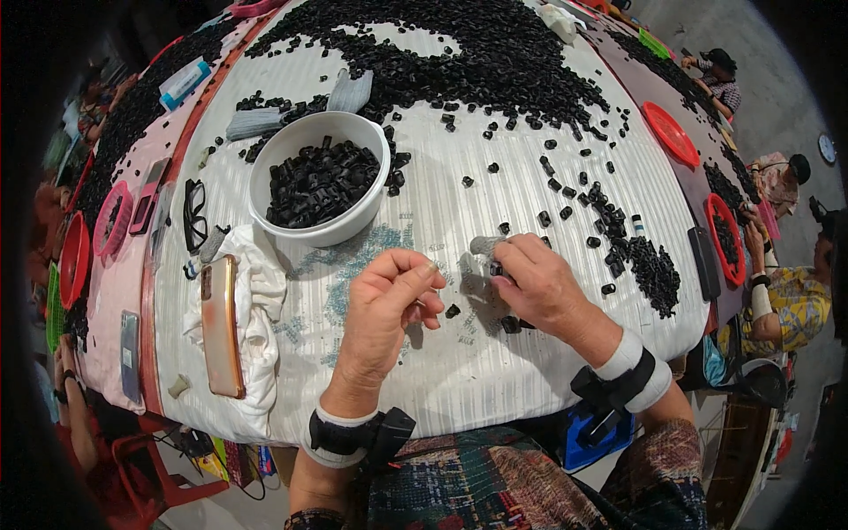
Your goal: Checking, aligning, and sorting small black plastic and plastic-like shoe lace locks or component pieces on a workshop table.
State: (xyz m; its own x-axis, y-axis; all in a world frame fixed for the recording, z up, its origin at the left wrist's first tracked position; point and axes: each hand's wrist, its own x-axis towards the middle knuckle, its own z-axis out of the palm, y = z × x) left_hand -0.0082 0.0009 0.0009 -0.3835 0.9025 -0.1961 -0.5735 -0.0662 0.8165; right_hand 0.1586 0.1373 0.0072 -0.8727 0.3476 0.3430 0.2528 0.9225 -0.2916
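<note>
Above the white striped table (565, 382), the right hand (545, 287) pinches a small black part (496, 268) at its fingertips; the left hand (382, 296) is closed thumb to forefinger, anything within too small to tell.

Worn on head, left of 2 fisheyes. Looks down and forward from near side of table (521, 389), close over left hand (389, 296) and right hand (541, 284). Spans near lap (495, 481) to far black pieces (495, 57).

Right grip (541, 284) seemingly holds black piece (496, 268)
</note>
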